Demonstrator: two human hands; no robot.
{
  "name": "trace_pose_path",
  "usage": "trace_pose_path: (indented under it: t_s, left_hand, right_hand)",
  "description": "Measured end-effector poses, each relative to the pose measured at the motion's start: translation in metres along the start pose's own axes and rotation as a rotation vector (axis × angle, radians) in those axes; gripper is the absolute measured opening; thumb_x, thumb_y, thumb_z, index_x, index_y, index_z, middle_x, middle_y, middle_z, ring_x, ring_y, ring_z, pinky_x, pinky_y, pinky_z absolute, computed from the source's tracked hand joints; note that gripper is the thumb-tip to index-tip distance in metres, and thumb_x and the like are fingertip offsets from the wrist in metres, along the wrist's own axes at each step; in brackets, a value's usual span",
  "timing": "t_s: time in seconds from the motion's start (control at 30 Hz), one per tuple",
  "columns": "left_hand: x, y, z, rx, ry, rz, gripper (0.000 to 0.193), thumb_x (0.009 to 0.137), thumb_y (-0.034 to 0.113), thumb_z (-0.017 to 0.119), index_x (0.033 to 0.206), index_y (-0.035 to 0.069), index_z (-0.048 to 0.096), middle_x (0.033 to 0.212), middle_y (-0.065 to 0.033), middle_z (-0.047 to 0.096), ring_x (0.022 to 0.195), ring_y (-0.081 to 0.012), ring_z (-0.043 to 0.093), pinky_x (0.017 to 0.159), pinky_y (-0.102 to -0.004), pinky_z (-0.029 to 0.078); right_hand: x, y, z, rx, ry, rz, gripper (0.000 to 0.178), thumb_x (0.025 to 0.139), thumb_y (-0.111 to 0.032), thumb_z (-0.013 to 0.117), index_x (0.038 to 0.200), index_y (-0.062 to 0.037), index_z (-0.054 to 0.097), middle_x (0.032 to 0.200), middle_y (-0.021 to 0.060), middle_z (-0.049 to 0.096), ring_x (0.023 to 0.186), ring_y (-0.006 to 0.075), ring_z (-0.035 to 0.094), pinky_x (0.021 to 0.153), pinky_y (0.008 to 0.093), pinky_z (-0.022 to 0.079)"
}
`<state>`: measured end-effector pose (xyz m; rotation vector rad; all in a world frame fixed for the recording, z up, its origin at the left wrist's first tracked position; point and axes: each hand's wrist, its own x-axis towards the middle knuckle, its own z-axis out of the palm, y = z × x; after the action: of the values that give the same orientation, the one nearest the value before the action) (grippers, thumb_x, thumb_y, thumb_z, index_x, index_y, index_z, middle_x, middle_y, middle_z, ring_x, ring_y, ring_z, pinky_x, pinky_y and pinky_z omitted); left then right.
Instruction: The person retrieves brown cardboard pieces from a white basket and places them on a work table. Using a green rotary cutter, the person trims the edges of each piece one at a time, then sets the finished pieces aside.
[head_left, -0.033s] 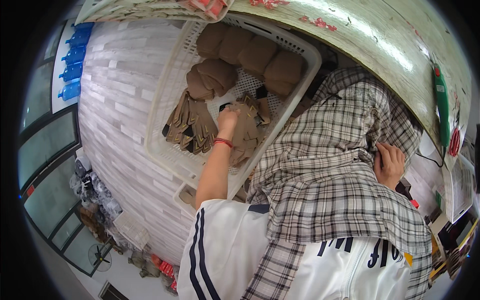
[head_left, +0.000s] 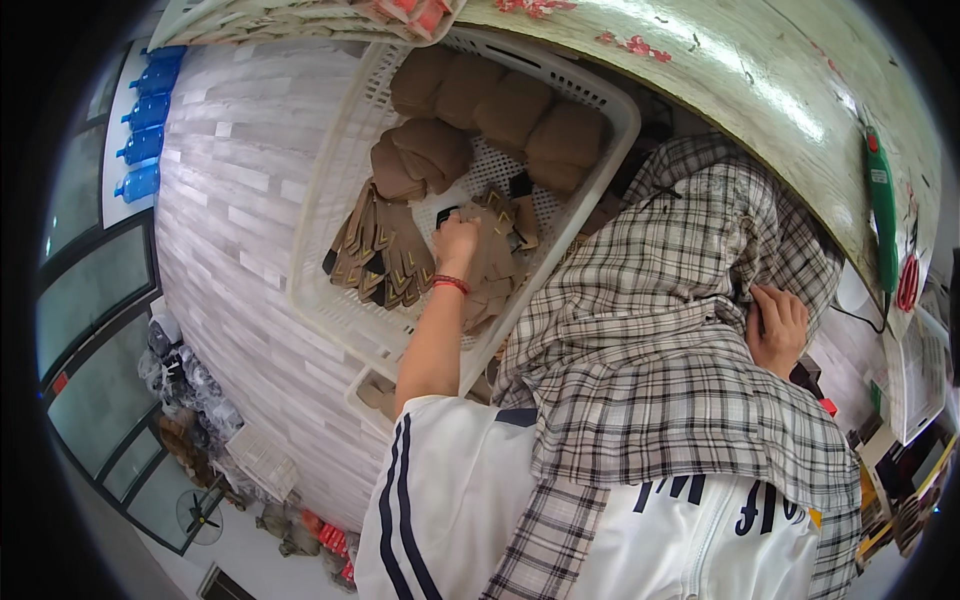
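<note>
Head view: my left hand (head_left: 457, 243) reaches into the white crate (head_left: 632, 118), among overlapping brown fabric pieces (head_left: 400, 245).
Its fingers curl, but I can't tell whether they grip anything; likewise my right hand (head_left: 778, 328), resting on plaid cloth (head_left: 660, 270). A sideways drag could disorder the pieces, since they overlap loosely.

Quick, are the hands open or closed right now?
Left hand: curled at brown pieces; can't tell if gripping.
Right hand: loosely open, resting on plaid cloth.
</note>
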<state>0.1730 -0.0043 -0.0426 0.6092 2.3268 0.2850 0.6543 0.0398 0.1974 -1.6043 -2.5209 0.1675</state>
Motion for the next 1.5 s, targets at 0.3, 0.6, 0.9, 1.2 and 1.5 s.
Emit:
trace_pose_path:
  t_s: [0.3, 0.6, 0.9, 1.2, 1.5]
  left_hand:
    - [-0.06, 0.034, 0.013, 0.255, 0.258, 0.366, 0.088, 0.066, 0.027, 0.085, 0.137, 0.004, 0.039, 0.12, -0.0193, 0.058, 0.116, -0.0375, 0.048, 0.099, -0.0491, 0.033]
    - [-0.056, 0.045, 0.021, 0.24, 0.287, 0.227, 0.076, 0.068, 0.013, 0.077, 0.133, 0.0, 0.04, 0.116, -0.0187, 0.057, 0.115, -0.037, 0.049, 0.098, -0.047, 0.034]
    - [-0.037, 0.021, 0.005, -0.132, 0.011, 0.077, 0.066, 0.066, 0.009, 0.081, 0.124, 0.001, 0.05, 0.106, -0.0177, 0.068, 0.1, -0.0315, 0.064, 0.092, -0.0405, 0.045]
    - [-0.044, 0.035, -0.053, -0.638, -0.189, 0.024, 0.021, 0.07, -0.008, 0.071, 0.091, -0.005, 0.068, 0.085, -0.0122, 0.071, 0.072, -0.0203, 0.068, 0.068, -0.0321, 0.055]
    - [-0.075, 0.043, -0.101, -0.627, -0.301, 0.094, 0.037, 0.07, -0.012, 0.068, 0.107, -0.004, 0.064, 0.099, -0.0103, 0.07, 0.084, -0.0187, 0.068, 0.077, -0.0307, 0.054]
  right_hand:
    - [-0.002, -0.001, 0.002, -0.005, 0.01, 0.007, 0.026, 0.078, -0.003, 0.066, 0.103, -0.0069, 0.067, 0.101, 0.0061, 0.065, 0.097, 0.0284, 0.059, 0.09, 0.0399, 0.044]
    - [-0.005, -0.002, 0.0, -0.018, 0.017, 0.018, 0.025, 0.078, -0.003, 0.066, 0.103, -0.0067, 0.067, 0.101, 0.0059, 0.065, 0.097, 0.0278, 0.059, 0.09, 0.0396, 0.044]
    - [-0.002, 0.0, 0.003, -0.01, 0.014, -0.002, 0.025, 0.078, -0.003, 0.066, 0.103, -0.0068, 0.067, 0.101, 0.0058, 0.065, 0.098, 0.0278, 0.059, 0.091, 0.04, 0.044]
    - [-0.004, -0.001, 0.004, -0.005, 0.013, 0.008, 0.027, 0.077, -0.003, 0.067, 0.104, -0.0073, 0.067, 0.101, 0.0059, 0.065, 0.098, 0.0277, 0.059, 0.091, 0.0396, 0.043]
    - [-0.002, -0.002, 0.003, -0.016, 0.024, -0.005, 0.026, 0.078, -0.003, 0.066, 0.103, -0.0075, 0.067, 0.101, 0.0054, 0.065, 0.097, 0.0275, 0.059, 0.09, 0.0393, 0.044]
